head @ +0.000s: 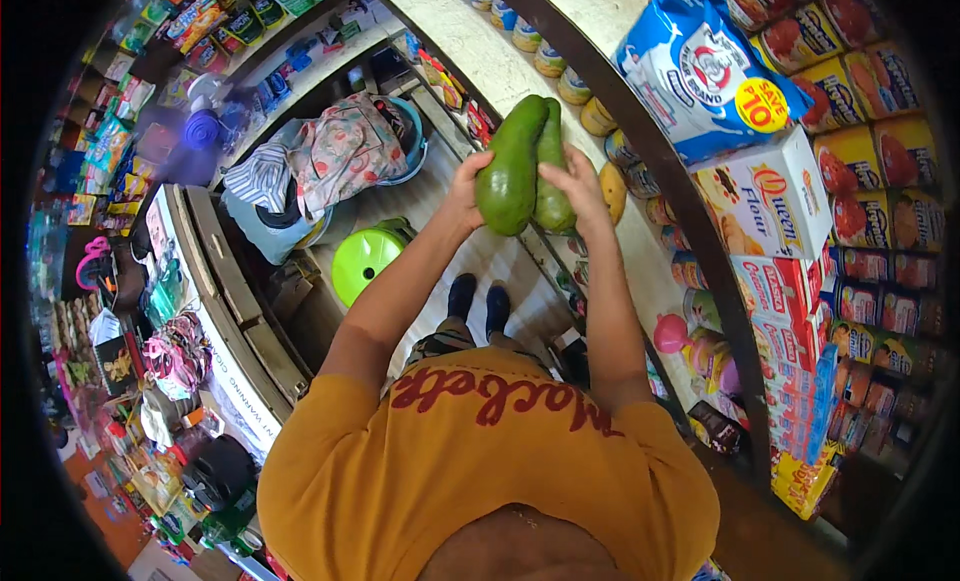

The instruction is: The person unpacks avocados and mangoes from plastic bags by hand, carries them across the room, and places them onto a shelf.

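Note:
Two long green avocados are held up side by side over the floor, touching each other. The larger avocado point(511, 168) is in my left hand point(466, 191), whose fingers wrap its outer side. My right hand point(579, 187) grips the narrower avocado point(553, 202), with the thumb across its front. Part of that second avocado is hidden behind the first one and my fingers. Just beyond my right hand, a yellow mango point(613, 194) rests on the pale shelf point(637, 269).
A lime-green plastic stool point(366, 264) stands on the floor by my feet. Behind it, a blue tub point(415, 142) holds cloth. Packed goods, including a Queen flour box point(765, 198) and a blue Bear Brand pack point(701, 74), line the right shelves. A purple fan point(201, 129) is at left.

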`<state>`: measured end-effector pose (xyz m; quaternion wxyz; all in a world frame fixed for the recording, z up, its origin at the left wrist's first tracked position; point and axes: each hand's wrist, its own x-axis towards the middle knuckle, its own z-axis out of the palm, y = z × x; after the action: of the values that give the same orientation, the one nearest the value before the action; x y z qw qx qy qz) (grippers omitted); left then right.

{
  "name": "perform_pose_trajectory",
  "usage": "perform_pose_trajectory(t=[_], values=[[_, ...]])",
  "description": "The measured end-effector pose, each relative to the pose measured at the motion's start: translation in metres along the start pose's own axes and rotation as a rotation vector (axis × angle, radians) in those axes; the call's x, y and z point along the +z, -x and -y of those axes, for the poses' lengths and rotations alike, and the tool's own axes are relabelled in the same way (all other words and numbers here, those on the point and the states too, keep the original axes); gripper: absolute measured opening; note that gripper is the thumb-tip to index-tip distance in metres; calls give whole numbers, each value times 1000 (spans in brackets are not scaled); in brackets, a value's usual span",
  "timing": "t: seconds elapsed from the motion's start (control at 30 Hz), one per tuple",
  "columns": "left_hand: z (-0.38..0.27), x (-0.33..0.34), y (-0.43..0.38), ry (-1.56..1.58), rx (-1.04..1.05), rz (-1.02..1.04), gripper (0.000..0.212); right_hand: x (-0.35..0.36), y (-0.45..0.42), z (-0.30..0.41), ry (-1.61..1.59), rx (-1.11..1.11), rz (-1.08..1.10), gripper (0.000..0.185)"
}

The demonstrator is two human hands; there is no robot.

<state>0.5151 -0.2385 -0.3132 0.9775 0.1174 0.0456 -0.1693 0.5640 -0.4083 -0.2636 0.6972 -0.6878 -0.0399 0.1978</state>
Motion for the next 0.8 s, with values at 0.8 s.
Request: perform_pose_trajectory(t=[0.8], values=[[-108,-4,-180,-1598,193,-933,86,12,-131,-8,704,1,-133,65]])
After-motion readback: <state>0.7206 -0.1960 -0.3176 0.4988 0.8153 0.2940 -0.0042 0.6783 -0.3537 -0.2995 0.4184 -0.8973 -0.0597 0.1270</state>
